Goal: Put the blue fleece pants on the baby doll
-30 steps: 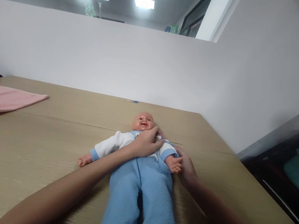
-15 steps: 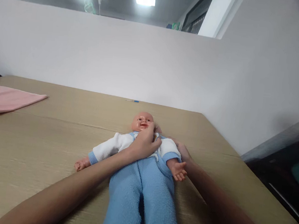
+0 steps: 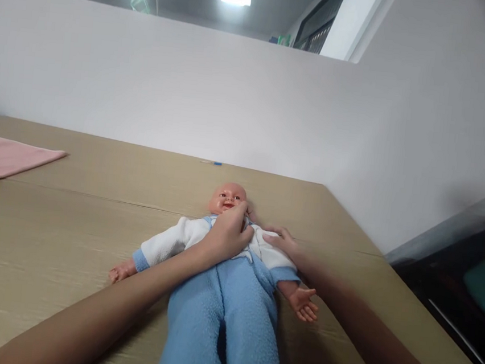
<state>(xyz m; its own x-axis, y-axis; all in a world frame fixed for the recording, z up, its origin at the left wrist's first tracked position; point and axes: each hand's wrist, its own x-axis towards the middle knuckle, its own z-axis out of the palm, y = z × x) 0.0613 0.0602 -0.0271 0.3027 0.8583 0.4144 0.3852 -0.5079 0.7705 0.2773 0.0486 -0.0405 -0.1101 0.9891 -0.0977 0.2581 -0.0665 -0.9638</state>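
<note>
A baby doll (image 3: 227, 295) with a bald head lies on its back, in a white jacket with blue cuffs and fuzzy light-blue trousers. My left hand (image 3: 229, 232) reaches across its chest and is closed on the jacket's front at the collar, just below the chin. The fingertips are partly hidden there. At the doll's shoulder on the right side, my right hand (image 3: 285, 244) rests on the white sleeve (image 3: 272, 251) with its fingers stretched out.
The doll lies on a wood-toned table (image 3: 70, 228). A pink cloth (image 3: 9, 156) is at the left, and a small blue-and-white stick-like item (image 3: 216, 163) sits by the far edge. A white partition wall (image 3: 170, 83) rises behind. Something black (image 3: 447, 282) stands at the right.
My right hand has moved from beside the doll's arm up onto its shoulder and sleeve. That doll arm has swung outward to the right. My left hand stays at the collar.
</note>
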